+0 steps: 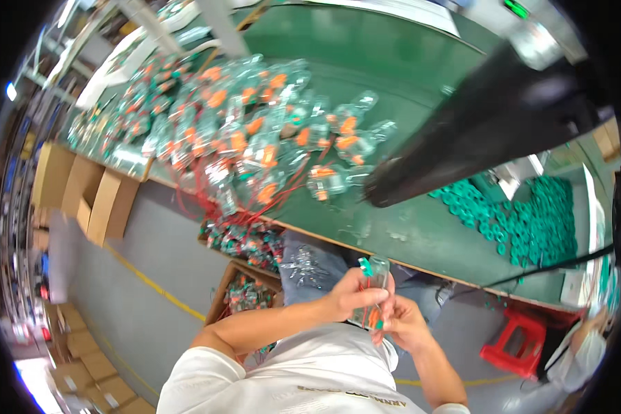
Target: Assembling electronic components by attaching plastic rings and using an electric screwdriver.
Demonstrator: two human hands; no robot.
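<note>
A small clear plastic bottle (379, 265) with green and orange parts and thin red wire is held close to my lap. My left hand (352, 297) is closed around its upper part, thumb across the front. Lower down, my right hand (403, 323) grips the same bottle near its orange and green end. Fingers cover much of the middle, so the exact joints there are hidden. On the green table beyond my hands lies a large heap of similar clear bottles (259, 148) with orange parts, their red wires trailing over the front edge.
Many green rings (531, 221) lie on the table's right side. A thick black tube (490, 124) slants over the green table (400, 234). Cartons of similar parts (248, 293) stand by my left arm. A red stool (517, 345) is at right, near another person's arm (586, 331).
</note>
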